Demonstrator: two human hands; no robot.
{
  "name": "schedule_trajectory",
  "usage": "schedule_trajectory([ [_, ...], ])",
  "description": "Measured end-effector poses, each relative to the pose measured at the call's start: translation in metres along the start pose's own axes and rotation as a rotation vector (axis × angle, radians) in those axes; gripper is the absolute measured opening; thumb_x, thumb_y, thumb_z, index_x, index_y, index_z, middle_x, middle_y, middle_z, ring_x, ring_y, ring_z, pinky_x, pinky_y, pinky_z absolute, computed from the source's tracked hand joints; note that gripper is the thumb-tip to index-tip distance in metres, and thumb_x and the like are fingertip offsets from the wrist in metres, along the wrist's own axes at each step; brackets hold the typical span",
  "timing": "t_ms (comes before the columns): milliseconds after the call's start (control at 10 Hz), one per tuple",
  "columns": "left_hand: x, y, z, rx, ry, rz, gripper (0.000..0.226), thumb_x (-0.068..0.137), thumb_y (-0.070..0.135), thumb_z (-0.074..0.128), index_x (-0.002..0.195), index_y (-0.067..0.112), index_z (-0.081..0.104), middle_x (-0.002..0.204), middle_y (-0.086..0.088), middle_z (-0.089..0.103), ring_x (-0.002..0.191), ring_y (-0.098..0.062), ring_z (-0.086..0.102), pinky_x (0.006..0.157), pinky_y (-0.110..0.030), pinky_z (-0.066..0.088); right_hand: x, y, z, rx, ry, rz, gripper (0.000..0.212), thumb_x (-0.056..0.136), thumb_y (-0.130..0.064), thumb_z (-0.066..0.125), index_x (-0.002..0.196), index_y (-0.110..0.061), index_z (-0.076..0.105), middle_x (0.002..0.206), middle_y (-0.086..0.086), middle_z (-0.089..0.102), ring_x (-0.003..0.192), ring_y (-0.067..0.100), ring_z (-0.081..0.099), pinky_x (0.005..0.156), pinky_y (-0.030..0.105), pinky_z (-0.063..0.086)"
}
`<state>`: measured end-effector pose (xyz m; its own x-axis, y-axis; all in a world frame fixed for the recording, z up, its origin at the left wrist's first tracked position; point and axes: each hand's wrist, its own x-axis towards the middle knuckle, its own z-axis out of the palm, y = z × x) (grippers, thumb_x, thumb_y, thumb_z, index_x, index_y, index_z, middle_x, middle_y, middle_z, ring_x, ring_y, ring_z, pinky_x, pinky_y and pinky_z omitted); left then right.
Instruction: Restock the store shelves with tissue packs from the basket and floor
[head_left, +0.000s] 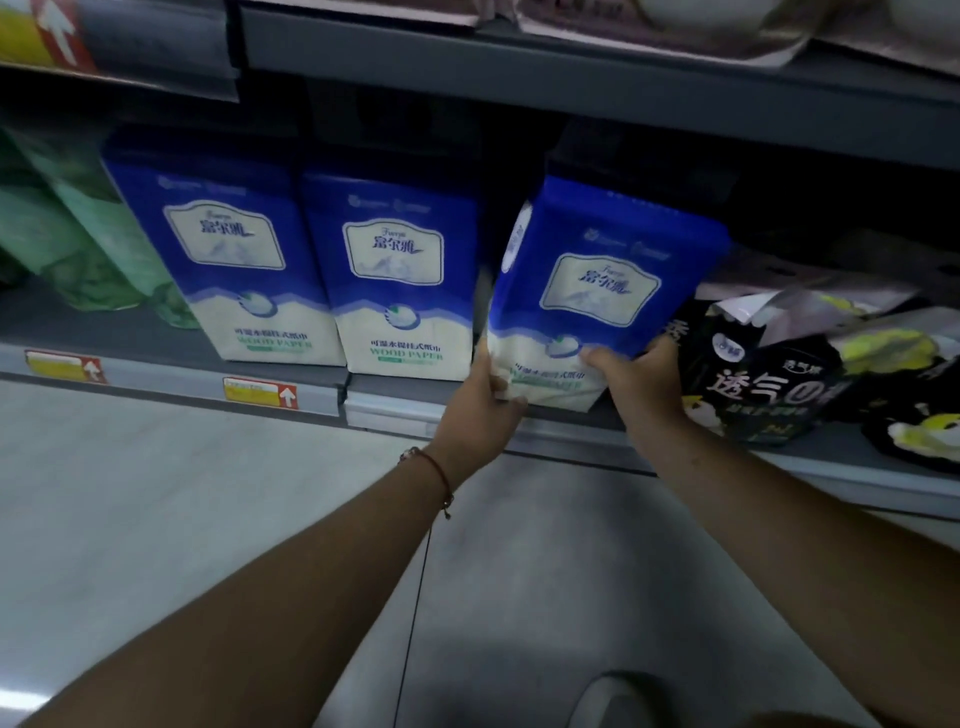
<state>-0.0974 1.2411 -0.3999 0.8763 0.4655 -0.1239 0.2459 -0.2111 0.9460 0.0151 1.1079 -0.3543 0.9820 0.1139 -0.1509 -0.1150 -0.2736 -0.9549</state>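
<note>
Both hands are on a blue-and-white tissue pack (592, 291) at the shelf (467, 410) front edge, tilted a bit. Left hand (480, 410) fingers grip its bottom left corner, right hand (644, 384) fingers curl round the bottom right. Two matching packs (395, 275) stand upright just left; black packs (769, 384) lie right.

Both hands, left hand (480, 402) and right hand (641, 382), grip a tilted blue tissue pack (597, 291) at the shelf (467, 410) edge.

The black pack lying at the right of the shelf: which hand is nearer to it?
Right. The right hand grips the blue tissue pack right beside the black pack; the left hand holds that pack's far lower corner.
</note>
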Motion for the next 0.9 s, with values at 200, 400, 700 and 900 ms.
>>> schedule_trajectory([
  [200, 0.010, -0.021, 0.004, -0.047, -0.020, -0.066, 0.094, 0.087, 0.009, 0.065, 0.155, 0.034, 0.006, 0.121, -0.002, 0.056, 0.112, -0.015, 0.059, 0.095, -0.032, 0.052, 0.006, 0.017, 0.013, -0.137, -0.098, -0.119, 0.065, 0.061, -0.014, 0.085, 0.110, -0.020, 0.042, 0.111, 0.005, 0.063, 0.095, 0.019, 0.065, 0.075, 0.027, 0.051],
  [400, 0.022, -0.025, 0.004, -0.070, -0.019, -0.080, 0.097, 0.077, 0.024, 0.060, 0.153, 0.043, 0.003, 0.124, 0.001, 0.056, 0.112, -0.020, 0.059, 0.101, -0.048, 0.050, 0.010, 0.026, 0.014, -0.198, -0.208, -0.145, 0.077, 0.063, -0.006, 0.083, 0.121, -0.024, 0.036, 0.114, -0.002, 0.063, 0.100, 0.015, 0.065, 0.086, 0.035, 0.055],
  [700, 0.007, -0.023, -0.014, 0.145, -0.060, -0.053, 0.086, 0.092, 0.028, 0.056, 0.157, 0.035, 0.000, 0.137, -0.005, 0.058, 0.118, -0.025, 0.060, 0.101, -0.047, 0.050, 0.010, 0.012, 0.007, -0.137, -0.360, -0.073, 0.088, 0.062, -0.011, 0.081, 0.139, -0.025, 0.040, 0.121, -0.010, 0.064, 0.107, 0.006, 0.063, 0.091, 0.029, 0.052],
  [900, -0.053, 0.043, -0.073, 0.792, -0.038, 0.003, 0.074, 0.097, 0.047, 0.049, 0.157, 0.029, 0.011, 0.159, -0.011, 0.029, 0.135, -0.031, 0.043, 0.109, -0.046, 0.041, -0.036, -0.034, -0.013, -0.627, -0.397, -0.116, 0.080, 0.085, -0.029, 0.071, 0.150, -0.026, 0.025, 0.141, -0.002, 0.050, 0.124, 0.021, 0.051, 0.094, 0.034, 0.042],
])
